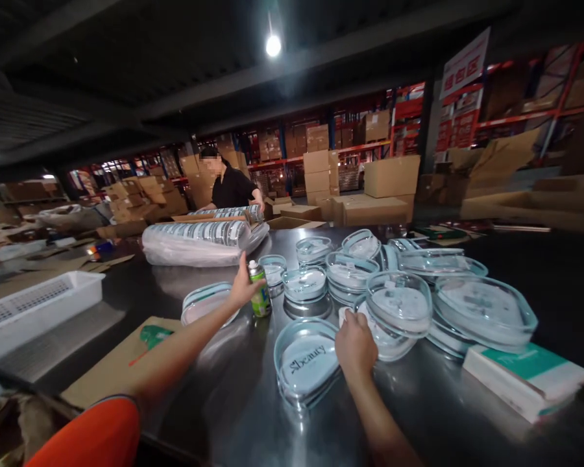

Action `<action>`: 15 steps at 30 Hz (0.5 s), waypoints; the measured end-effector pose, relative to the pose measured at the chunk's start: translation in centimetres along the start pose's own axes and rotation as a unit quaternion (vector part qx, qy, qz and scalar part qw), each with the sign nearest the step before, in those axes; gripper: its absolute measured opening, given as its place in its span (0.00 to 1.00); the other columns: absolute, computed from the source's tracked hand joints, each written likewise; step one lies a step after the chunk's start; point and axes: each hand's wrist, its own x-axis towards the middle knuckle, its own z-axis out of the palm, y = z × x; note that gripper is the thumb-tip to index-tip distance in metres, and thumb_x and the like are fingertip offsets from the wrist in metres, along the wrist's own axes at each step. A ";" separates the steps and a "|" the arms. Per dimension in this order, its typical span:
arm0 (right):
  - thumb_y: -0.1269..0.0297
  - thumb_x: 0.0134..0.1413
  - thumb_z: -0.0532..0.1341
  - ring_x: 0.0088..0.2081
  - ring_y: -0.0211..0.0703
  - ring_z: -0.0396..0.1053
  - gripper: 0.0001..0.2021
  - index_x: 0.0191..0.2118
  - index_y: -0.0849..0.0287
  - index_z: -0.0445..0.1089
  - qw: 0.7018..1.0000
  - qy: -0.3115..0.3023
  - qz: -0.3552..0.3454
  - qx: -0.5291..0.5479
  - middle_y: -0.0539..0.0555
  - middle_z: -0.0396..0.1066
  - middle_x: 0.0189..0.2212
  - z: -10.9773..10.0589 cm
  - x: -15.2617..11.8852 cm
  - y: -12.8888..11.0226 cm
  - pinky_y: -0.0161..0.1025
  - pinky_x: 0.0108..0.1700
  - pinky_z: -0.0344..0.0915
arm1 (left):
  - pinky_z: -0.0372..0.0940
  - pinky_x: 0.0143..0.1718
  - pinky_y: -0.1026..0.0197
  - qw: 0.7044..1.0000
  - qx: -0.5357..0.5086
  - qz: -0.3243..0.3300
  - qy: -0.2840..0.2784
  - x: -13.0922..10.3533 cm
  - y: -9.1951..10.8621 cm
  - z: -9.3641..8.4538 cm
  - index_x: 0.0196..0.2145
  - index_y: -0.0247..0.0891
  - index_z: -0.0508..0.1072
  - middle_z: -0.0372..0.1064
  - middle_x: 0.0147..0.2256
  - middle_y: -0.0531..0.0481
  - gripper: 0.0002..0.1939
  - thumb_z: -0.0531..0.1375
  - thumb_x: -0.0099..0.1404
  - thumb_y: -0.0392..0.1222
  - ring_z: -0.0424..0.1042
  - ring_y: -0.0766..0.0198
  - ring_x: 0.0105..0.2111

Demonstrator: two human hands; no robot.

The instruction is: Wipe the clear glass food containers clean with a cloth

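My left hand (244, 287) is at a small green spray can (260, 295) with a white nozzle. Its fingers are spread, one pointing up and one reaching across the can's upper part. Closed fingers of my right hand (356, 347) pinch a white tissue (343, 316), mostly hidden by the hand. Just left of that hand lies a clear, rounded plastic case (305, 363) with "beauty" lettering on a white face. More such clear cases (400, 303) are stacked behind and to the right. Another clear case (207, 301) rests behind my left forearm.
On the dark, shiny table (243, 402) stand a white-and-green box (525, 379) at right and a white perforated basket (39, 311) at left. Cardboard (121, 363) lies under my left arm. Behind plastic-wrapped rows of cases (194, 245), another person (231, 185) stands.
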 end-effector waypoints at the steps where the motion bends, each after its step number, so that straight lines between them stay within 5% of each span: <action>1: 0.73 0.61 0.48 0.37 0.46 0.70 0.17 0.49 0.62 0.70 1.000 0.003 0.003 -0.004 0.60 0.70 0.42 0.1 -0.1 -0.1 0.39 0.29 0.57 | 0.61 0.53 0.39 1.000 0.005 0.002 0.014 0.5 0.0 -0.1 0.58 0.39 0.61 0.58 0.58 0.41 0.24 0.59 0.66 0.45 0.64 0.49 0.54; 4: 0.74 0.60 0.47 0.36 0.45 0.70 0.17 0.49 0.63 0.69 1.000 0.009 0.002 -0.011 0.61 0.70 0.41 0.5 -0.4 -0.4 0.38 0.28 0.57 | 0.49 0.60 0.34 0.999 0.023 0.021 0.042 0.0 0.9 -0.4 0.63 0.42 0.53 0.47 0.64 0.40 0.33 0.61 0.63 0.45 0.50 0.42 0.62; 7: 0.74 0.61 0.45 0.36 0.48 0.70 0.18 0.50 0.67 0.68 1.000 0.012 -0.019 -0.008 0.63 0.69 0.42 0.6 -0.6 -0.3 0.40 0.30 0.58 | 0.41 0.64 0.36 0.999 0.021 0.047 0.012 -4.1 1.9 0.3 0.66 0.45 0.40 0.41 0.67 0.40 0.49 0.65 0.57 0.49 0.37 0.41 0.67; 10: 0.74 0.61 0.45 0.42 0.49 0.68 0.19 0.49 0.66 0.69 0.995 -0.003 -0.098 0.002 0.62 0.69 0.41 0.4 -0.3 0.1 0.41 0.39 0.60 | 0.54 0.61 0.38 0.991 -0.009 0.054 -0.121 -9.8 2.6 2.1 0.67 0.43 0.34 0.45 0.66 0.33 0.68 0.72 0.41 0.56 0.50 0.39 0.64; 12: 0.74 0.59 0.48 0.42 0.48 0.66 0.17 0.46 0.60 0.72 0.982 -0.038 -0.185 0.008 0.58 0.70 0.39 0.1 0.0 0.3 0.42 0.43 0.58 | 0.48 0.62 0.37 0.970 -0.030 0.026 -0.241 -12.5 3.1 3.3 0.67 0.46 0.29 0.37 0.67 0.32 0.75 0.74 0.35 0.55 0.44 0.38 0.66; 15: 0.76 0.53 0.52 0.37 0.46 0.65 0.16 0.40 0.55 0.74 0.952 -0.101 -0.288 0.011 0.53 0.71 0.35 0.0 0.6 0.0 0.41 0.39 0.56 | 0.46 0.63 0.36 0.955 -0.043 -0.005 -0.292 -13.5 3.8 4.2 0.67 0.44 0.29 0.35 0.67 0.32 0.76 0.74 0.33 0.52 0.40 0.38 0.66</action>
